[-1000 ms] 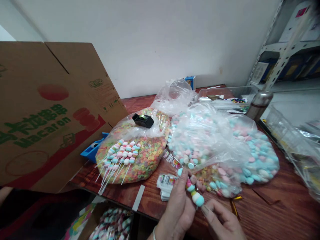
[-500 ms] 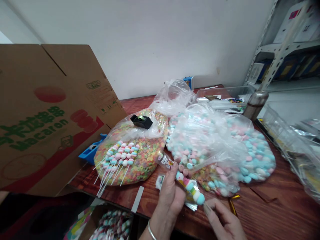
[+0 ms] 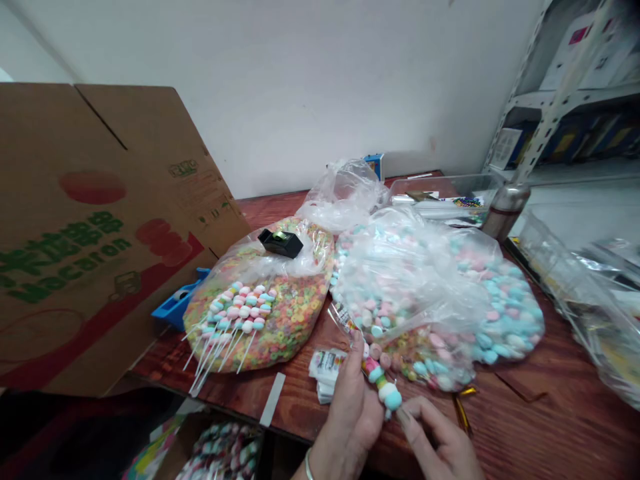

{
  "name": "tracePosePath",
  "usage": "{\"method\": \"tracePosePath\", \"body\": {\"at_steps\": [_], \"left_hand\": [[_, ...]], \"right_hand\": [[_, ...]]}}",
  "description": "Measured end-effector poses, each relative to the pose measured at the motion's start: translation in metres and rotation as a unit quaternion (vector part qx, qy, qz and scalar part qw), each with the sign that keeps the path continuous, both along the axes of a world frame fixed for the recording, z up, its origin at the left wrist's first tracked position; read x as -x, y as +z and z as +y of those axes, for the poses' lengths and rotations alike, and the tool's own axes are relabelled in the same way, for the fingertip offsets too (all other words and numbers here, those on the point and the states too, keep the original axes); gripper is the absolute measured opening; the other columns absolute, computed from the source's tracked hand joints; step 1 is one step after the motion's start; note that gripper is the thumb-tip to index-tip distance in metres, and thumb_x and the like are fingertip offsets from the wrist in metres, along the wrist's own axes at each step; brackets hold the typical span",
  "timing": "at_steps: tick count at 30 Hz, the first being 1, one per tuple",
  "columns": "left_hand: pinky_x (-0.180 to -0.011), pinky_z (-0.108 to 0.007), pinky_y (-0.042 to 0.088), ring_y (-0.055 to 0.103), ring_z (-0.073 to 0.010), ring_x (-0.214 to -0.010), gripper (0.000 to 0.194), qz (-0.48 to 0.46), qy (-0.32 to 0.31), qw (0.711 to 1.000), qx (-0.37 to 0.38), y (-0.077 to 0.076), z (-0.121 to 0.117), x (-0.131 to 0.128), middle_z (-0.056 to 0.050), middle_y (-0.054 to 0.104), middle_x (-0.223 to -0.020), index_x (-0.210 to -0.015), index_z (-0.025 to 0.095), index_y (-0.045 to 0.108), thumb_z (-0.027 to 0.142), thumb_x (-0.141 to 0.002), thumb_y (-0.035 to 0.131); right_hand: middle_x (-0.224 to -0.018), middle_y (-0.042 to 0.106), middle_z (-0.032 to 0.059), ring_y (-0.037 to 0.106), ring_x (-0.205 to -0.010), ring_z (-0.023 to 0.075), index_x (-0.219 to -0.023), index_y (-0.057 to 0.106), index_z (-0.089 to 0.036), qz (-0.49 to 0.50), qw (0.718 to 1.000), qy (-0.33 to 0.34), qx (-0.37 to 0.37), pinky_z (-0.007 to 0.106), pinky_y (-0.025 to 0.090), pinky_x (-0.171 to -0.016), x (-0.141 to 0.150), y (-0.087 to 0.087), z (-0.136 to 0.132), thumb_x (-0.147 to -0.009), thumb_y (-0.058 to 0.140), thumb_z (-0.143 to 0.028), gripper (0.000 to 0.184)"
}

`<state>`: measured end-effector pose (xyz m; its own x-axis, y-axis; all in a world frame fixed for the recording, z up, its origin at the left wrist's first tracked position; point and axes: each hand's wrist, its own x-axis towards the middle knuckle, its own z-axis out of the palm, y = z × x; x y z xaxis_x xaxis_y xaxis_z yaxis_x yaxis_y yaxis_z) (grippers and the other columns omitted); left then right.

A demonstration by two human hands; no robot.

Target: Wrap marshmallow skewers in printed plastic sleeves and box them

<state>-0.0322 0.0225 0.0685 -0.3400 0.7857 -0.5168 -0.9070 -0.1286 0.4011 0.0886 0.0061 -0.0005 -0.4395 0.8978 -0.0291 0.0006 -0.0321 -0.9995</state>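
My left hand (image 3: 353, 407), with a bangle at the wrist, is closed around a marshmallow skewer (image 3: 389, 396). Pink, yellow, white and blue pieces show along it, partly inside a clear printed wrapper (image 3: 342, 316) that sticks out above my thumb. My right hand (image 3: 435, 437) pinches at the lower end, just beyond the last blue piece; the stick itself is mostly hidden by the fingers. Beside my left wrist lies a stack of printed wrappers (image 3: 325, 370). A large bag of pastel marshmallows (image 3: 395, 267) lies just beyond both hands.
Finished-looking skewers (image 3: 245, 310) lie on a bag of cereal rings (image 3: 295, 320), with a black tape dispenser (image 3: 281, 244) behind them. A blue dispenser (image 3: 177, 307) and cardboard box (image 3: 100, 233) stand left. Right are a metal bottle (image 3: 505, 212), clear bin (image 3: 575, 300) and gold ties (image 3: 463, 410).
My right hand has shifted slightly left, closer to my left palm. The skewer sits lower along my left hand, and more of the wrapper stack shows. The view has shifted a little.
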Motion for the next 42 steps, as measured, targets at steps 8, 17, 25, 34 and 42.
{"method": "tracePosePath", "body": {"at_steps": [8,17,25,34,42], "left_hand": [[-0.059,-0.023,0.05,0.055,-0.011,-0.063,0.023,0.01,0.011,1.0,-0.021,0.004,-0.002,0.007,0.002,0.053,-0.071,-0.083,0.016,0.056,0.036,-0.082,0.067],[-0.061,-0.025,0.051,0.056,-0.0114,-0.062,0.028,0.015,0.024,0.999,0.014,0.008,0.002,0.006,0.001,0.055,-0.073,-0.083,0.017,0.056,0.041,-0.079,0.069],[-0.063,-0.026,0.051,0.055,-0.0119,-0.061,0.028,0.024,0.01,1.0,0.014,0.004,-0.001,-0.012,0.0,0.054,-0.066,-0.077,0.015,0.057,0.041,-0.082,0.066],[-0.069,-0.027,0.053,0.063,-0.0175,-0.082,0.029,0.055,0.001,0.998,-0.044,-0.005,0.001,0.008,-0.007,0.064,-0.093,-0.108,0.016,0.061,0.031,-0.083,0.066],[-0.061,-0.022,0.051,0.053,-0.0085,-0.061,0.014,0.042,0.027,0.996,-0.075,-0.002,0.008,0.019,0.003,0.05,-0.071,-0.094,0.015,0.062,0.024,-0.083,0.067]], "right_hand": [[-0.06,0.05,-0.0028,0.048,-0.051,0.0108,-0.073,0.056,-0.02,0.015,0.993,0.111,0.04,0.021,0.04,-0.051,-0.004,-0.003,0.014,-0.09,0.053,-0.052,0.036],[-0.059,0.059,0.0027,0.055,-0.054,0.019,-0.107,0.059,-0.012,-0.214,0.776,-0.04,-0.591,0.032,0.039,-0.058,-0.013,-0.011,0.016,-0.09,0.054,-0.014,0.019],[-0.069,0.064,0.0013,0.06,-0.06,0.0157,-0.088,0.062,-0.02,-0.112,0.955,0.022,-0.275,0.023,0.045,-0.058,-0.005,-0.007,0.013,-0.095,0.048,-0.025,0.016],[-0.065,0.058,-0.0012,0.054,-0.061,0.0141,-0.075,0.063,-0.019,0.075,0.989,0.04,0.118,0.021,0.046,-0.058,0.005,-0.005,0.021,-0.086,0.059,-0.048,0.031],[-0.101,0.073,0.0052,0.07,-0.088,0.0184,-0.119,0.061,-0.022,-0.118,0.939,0.033,-0.32,0.022,0.051,-0.081,-0.018,-0.007,0.022,-0.091,0.052,-0.021,0.029]]}}
